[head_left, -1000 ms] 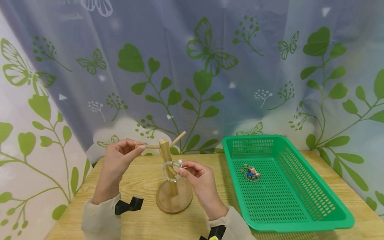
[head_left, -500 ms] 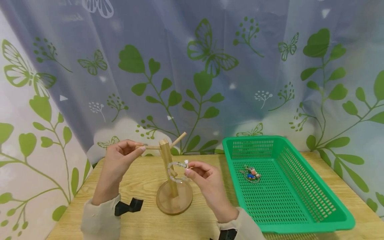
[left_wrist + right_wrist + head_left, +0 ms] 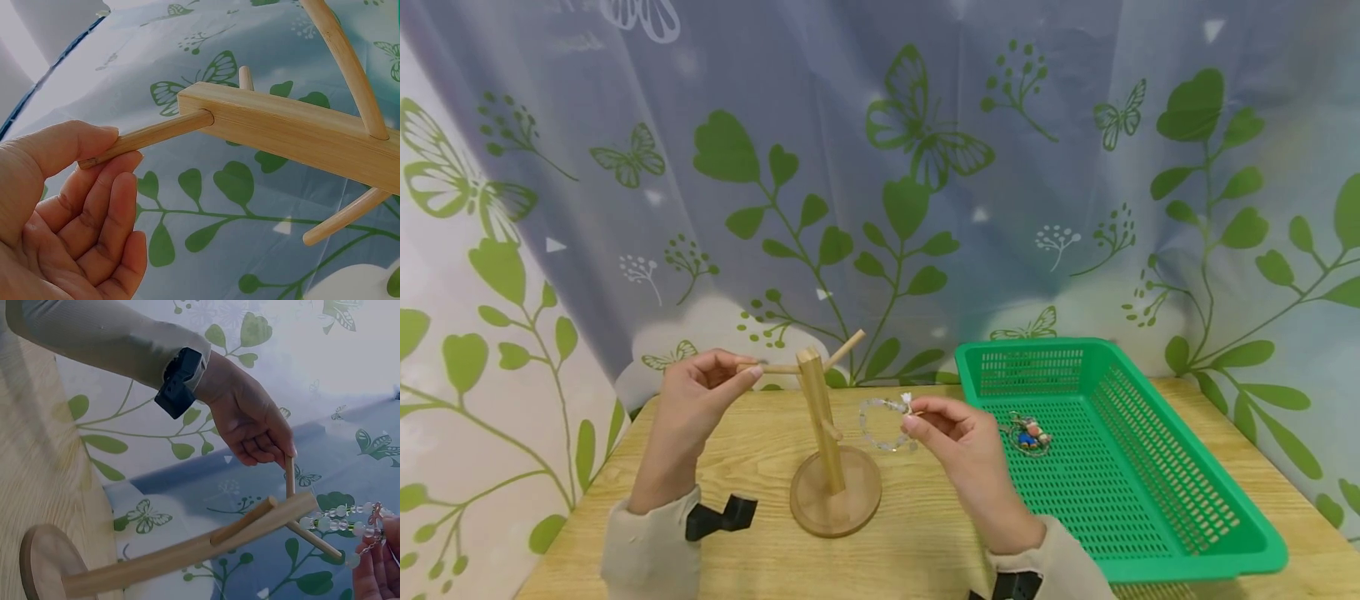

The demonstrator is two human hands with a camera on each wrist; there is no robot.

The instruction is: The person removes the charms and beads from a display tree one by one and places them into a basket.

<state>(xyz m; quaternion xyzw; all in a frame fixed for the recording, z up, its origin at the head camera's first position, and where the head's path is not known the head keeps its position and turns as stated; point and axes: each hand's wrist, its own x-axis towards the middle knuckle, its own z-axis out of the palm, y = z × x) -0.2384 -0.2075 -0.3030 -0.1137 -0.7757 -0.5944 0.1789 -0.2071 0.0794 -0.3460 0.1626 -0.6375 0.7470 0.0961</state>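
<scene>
My left hand (image 3: 700, 400) pinches the end of an upper peg (image 3: 156, 134) on a wooden stand (image 3: 820, 417) with a round base (image 3: 836, 512). Between the thumb and fingers of my right hand (image 3: 962, 450) is a bracelet (image 3: 865, 425) of clear and pale beads, with a small white tassel and a short chain. It hangs in the air to the right of the post, off the pegs. In the right wrist view the beads (image 3: 340, 526) show close to my right fingertips at the frame's edge. The stand's visible pegs carry nothing.
A green plastic basket (image 3: 1150, 567) stands at the right of the wooden table (image 3: 745, 558). Inside lies a keyring-like trinket (image 3: 1032, 435) with small blue and pink figures. A curtain (image 3: 820, 167) printed with leaves and butterflies hangs behind the table.
My right hand has moved right with the bracelet, from around the stand's lower peg to a spot beside the post. The left hand keeps its hold on the upper peg.
</scene>
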